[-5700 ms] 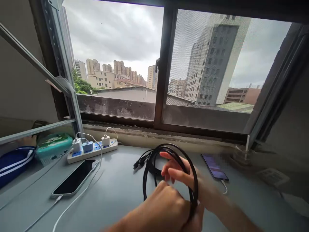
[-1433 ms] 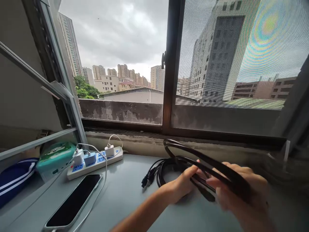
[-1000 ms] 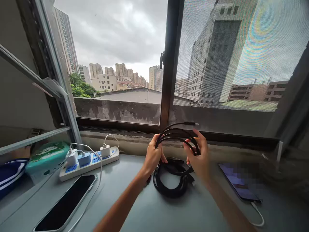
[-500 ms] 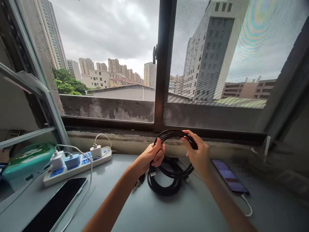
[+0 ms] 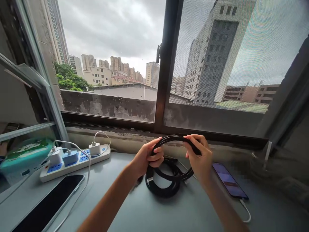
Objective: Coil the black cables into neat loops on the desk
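Note:
A coiled black cable [image 5: 173, 139] is held upright above the grey desk [image 5: 154, 212], close to the window sill. My left hand [image 5: 147, 158] grips its left side with the fingers wrapped round the strands. My right hand [image 5: 199, 158] grips its right side the same way. Below them a second black coil [image 5: 161, 190] lies flat on the desk, and the held loops hang down onto it. A plug end [image 5: 149, 178] dangles under my left hand.
A white power strip [image 5: 74, 159] with chargers plugged in lies at the left, beside a teal box [image 5: 23, 154]. A dark phone [image 5: 48, 203] lies near the front left. Another phone [image 5: 229, 182] with a lit screen and a white lead lies at the right.
Earlier both hands wound the cable near the desk; then they carried the coil up toward the window. In the last half second the coil sank slightly and my view shifted a little.

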{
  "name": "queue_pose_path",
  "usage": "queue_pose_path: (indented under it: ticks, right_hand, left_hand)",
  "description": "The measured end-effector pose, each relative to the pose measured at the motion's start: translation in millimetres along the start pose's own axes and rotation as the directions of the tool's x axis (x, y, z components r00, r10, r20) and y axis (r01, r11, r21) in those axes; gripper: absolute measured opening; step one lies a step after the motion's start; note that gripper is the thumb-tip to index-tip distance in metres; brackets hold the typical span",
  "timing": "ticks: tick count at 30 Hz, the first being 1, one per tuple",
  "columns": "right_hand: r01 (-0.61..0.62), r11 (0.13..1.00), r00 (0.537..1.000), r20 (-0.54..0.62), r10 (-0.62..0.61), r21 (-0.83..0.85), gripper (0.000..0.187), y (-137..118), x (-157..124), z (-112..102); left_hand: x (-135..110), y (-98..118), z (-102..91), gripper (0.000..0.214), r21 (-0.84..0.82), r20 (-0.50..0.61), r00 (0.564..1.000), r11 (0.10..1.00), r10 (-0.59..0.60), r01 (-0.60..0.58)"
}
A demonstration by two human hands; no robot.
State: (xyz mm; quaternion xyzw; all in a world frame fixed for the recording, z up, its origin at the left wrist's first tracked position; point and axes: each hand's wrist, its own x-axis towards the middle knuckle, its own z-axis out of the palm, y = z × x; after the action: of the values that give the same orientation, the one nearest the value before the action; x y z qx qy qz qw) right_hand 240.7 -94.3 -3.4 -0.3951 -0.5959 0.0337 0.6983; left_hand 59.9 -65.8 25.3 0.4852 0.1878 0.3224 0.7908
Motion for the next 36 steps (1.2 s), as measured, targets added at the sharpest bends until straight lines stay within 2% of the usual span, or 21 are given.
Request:
queue_pose_path:
  ticks: [2, 5, 10, 13, 17, 19, 21, 23, 26, 29, 31, 36]
  right_hand:
    - [0.033, 0.999, 0.999, -0.007, -0.034, -0.043, 0.019, -2.9, 1.6, -2.0]
    - [0.016, 0.996, 0.997, 0.077, -0.009, -0.093, 0.022, -4.5, 9.4, -10.6]
    - [0.018, 0.974, 0.997, 0.079, 0.0, -0.226, 0.035, -1.2, 20.6, -23.6]
    - [0.035, 0.967, 0.997, 0.078, -0.016, -0.251, 0.032, -3.0, 20.0, -24.4]
    - [0.051, 0.956, 0.997, 0.064, -0.034, -0.288, 0.029, -13.4, 18.5, -25.7]
    - [0.022, 0.951, 0.998, 0.063, -0.003, -0.308, 0.027, -19.3, 18.3, -26.6]
    - [-0.049, 0.953, 0.993, 0.088, 0.078, -0.3, 0.028, -23.4, 17.5, -25.9]
    - [-0.168, 0.96, 0.968, 0.144, 0.203, -0.223, 0.032, -24.9, 15.2, -22.9]
    - [-0.337, 0.938, 0.888, 0.303, 0.346, -0.082, 0.038, -24.8, 10.4, -15.8]
    - [-0.413, 0.911, 0.827, 0.42, 0.373, 0.005, 0.041, -24.4, 7.1, -10.7]
    - [-0.444, 0.895, 0.815, 0.438, 0.38, 0.05, 0.043, -23.9, 6.5, -9.4]
    - [-0.495, 0.867, 0.789, 0.448, 0.42, 0.058, 0.05, -21.8, 7.8, -11.3]
  left_hand:
    - [-2.6, 3.7, 2.3, 0.045, 0.027, 0.024, 0.999, 0.999, -0.037, 0.037]
    - [-5.3, 6.7, 8.7, 0.049, 0.149, 0.006, 1.0, 0.988, -0.031, 0.03]
    - [-8.8, 6.3, 20.7, 0.052, 0.31, -0.103, 0.987, 0.947, 0.125, -0.087]
    - [-9.2, 4.5, 24.3, 0.055, 0.331, -0.151, 0.963, 0.929, 0.223, -0.164]
    - [-9.9, 4.5, 26.7, 0.063, 0.381, -0.187, 0.939, 0.902, 0.289, -0.202]
    - [-11.3, 6.2, 28.4, 0.067, 0.428, -0.198, 0.924, 0.877, 0.328, -0.219]
    - [-13.2, 8.4, 30.1, 0.07, 0.443, -0.198, 0.902, 0.855, 0.385, -0.267]
    - [-15.1, 10.7, 30.9, 0.072, 0.398, -0.208, 0.877, 0.857, 0.432, -0.328]
    - [-16.6, 13.7, 28.4, 0.07, 0.316, -0.256, 0.861, 0.88, 0.439, -0.355]
    - [-15.4, 14.8, 22.5, 0.07, 0.34, -0.319, 0.841, 0.881, 0.437, -0.329]
    - [-13.6, 14.1, 18.9, 0.073, 0.372, -0.343, 0.819, 0.867, 0.461, -0.332]
    - [-11.1, 11.8, 18.7, 0.075, 0.316, -0.33, 0.836, 0.886, 0.437, -0.338]
